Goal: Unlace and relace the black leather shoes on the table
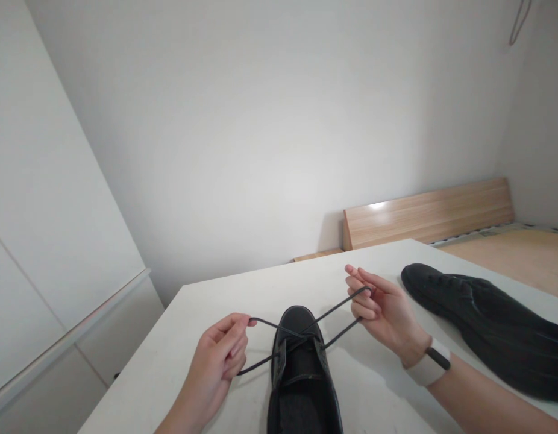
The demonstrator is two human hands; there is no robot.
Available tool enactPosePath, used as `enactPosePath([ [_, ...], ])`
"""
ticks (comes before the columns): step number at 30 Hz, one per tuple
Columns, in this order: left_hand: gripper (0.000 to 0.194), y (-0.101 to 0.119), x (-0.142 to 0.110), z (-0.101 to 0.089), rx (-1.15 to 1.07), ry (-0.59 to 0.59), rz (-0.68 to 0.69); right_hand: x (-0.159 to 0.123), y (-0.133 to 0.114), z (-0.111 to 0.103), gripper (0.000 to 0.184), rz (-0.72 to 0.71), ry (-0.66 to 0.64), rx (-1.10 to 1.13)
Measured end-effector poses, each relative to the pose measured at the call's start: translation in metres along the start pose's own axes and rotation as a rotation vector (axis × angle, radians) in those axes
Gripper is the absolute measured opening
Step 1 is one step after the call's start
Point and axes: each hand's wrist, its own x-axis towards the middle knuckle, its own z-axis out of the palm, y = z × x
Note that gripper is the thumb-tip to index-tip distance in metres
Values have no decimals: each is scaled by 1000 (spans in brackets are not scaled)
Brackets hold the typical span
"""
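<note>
A black lace-up shoe (pixel 299 367) stands on the white table (pixel 216 307) in front of me, toe pointing away. Its black lace (pixel 265 323) crosses over the tongue and is drawn out to both sides as two loops. My left hand (pixel 220 358) is closed, pinching the left loop beside the shoe. My right hand (pixel 381 313), with a white wristband on the wrist, pinches the right loop a little above and to the right of the toe.
A second black shoe (pixel 482 325) lies on its side on the table at the right. Behind the table stand a light wooden bed frame (pixel 428 214) and a white wall. White cabinets (pixel 48 253) run along the left.
</note>
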Motion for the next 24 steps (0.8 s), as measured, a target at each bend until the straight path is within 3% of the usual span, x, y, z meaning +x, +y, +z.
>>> enactPosePath([
  [4,28,11,-5,1,-275,-121,-128,1,-3,-4,16,-25,-23,5],
  [7,29,17,-7,-3,-438,-140,-142,-1,-6,-3,14,-62,-57,4],
  [9,33,18,-7,-7,-515,-139,-114,-3,-7,0,7,-53,-97,-10],
  [14,52,17,-10,-11,-663,-217,-74,-13,0,12,15,68,-281,-171],
  [17,61,20,-12,-7,-735,-162,-45,-13,8,12,14,101,-373,-352],
  [20,67,22,-12,-4,-750,-140,-25,-9,15,8,15,108,-311,-479],
  [24,58,22,-11,-6,-666,-176,-23,-4,22,4,32,113,-164,-647],
])
